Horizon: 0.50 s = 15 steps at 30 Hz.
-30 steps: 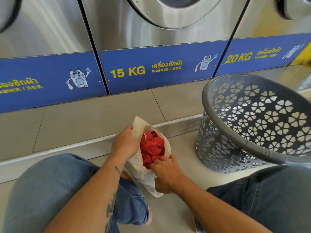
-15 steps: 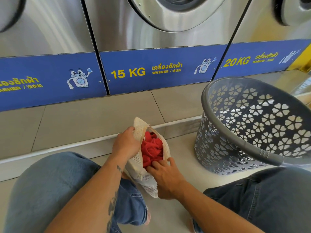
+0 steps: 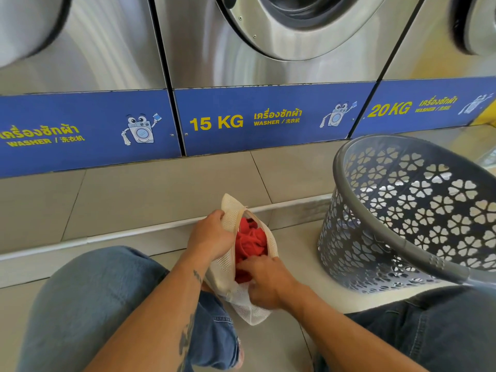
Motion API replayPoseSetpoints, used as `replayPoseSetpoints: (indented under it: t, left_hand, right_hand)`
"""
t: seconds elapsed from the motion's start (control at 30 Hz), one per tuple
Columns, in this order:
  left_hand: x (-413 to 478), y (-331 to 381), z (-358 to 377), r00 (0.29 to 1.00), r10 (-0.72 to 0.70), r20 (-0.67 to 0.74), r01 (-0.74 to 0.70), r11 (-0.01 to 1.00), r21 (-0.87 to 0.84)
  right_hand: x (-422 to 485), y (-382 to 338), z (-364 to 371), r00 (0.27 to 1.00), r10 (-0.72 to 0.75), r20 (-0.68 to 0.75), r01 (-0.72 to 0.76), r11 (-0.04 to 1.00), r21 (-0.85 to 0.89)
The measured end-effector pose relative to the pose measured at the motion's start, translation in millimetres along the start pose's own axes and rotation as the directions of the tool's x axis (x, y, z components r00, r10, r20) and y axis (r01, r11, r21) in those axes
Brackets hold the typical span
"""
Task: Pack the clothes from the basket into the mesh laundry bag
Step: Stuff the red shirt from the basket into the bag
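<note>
The middle blue panel (image 3: 268,118), under the washer door (image 3: 300,25), reads "15 KG" and "WASHER". The blue panel to its right (image 3: 418,107) reads "20 KG". The blue panel to its left (image 3: 80,132) reads "WASHER", beside Thai text.

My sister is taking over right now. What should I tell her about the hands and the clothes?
Left hand: gripping the top edge of the mesh laundry bag, holding its mouth open.
Right hand: at the bag's lower opening, fingers on the red clothes.
Red clothes are inside the bag, which is between the knees.
The grey basket stands to the right; no clothes show in the visible part.
Left: tuck in the red cloth, check the basket bottom, close the bag.
</note>
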State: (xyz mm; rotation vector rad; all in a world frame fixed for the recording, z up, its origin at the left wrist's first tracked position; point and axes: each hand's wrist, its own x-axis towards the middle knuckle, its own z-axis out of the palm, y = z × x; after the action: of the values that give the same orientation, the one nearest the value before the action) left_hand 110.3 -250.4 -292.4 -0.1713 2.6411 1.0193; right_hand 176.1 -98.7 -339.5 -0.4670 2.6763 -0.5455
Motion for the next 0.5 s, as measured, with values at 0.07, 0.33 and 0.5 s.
replayPoseSetpoints:
  t: [0.07,0.33,0.5]
  left_hand:
    - [2,1,1,0.999,-0.022,0.034,0.024,0.997,-0.076]
    - [35,16,6,0.992,-0.077,-0.1,0.056,0.978,-0.202]
    - [50,21,14,0.988,-0.103,-0.111,0.08,0.977,-0.198]
  right_hand:
    - [9,3,-23,0.983,0.126,-0.13,-0.078,0.943,0.325]
    - [63,57,-74,0.875,0.449,-0.182,-0.268,0.761,0.59]
    - [110,64,-74,0.932,0.351,-0.092,-0.247,0.801,0.546]
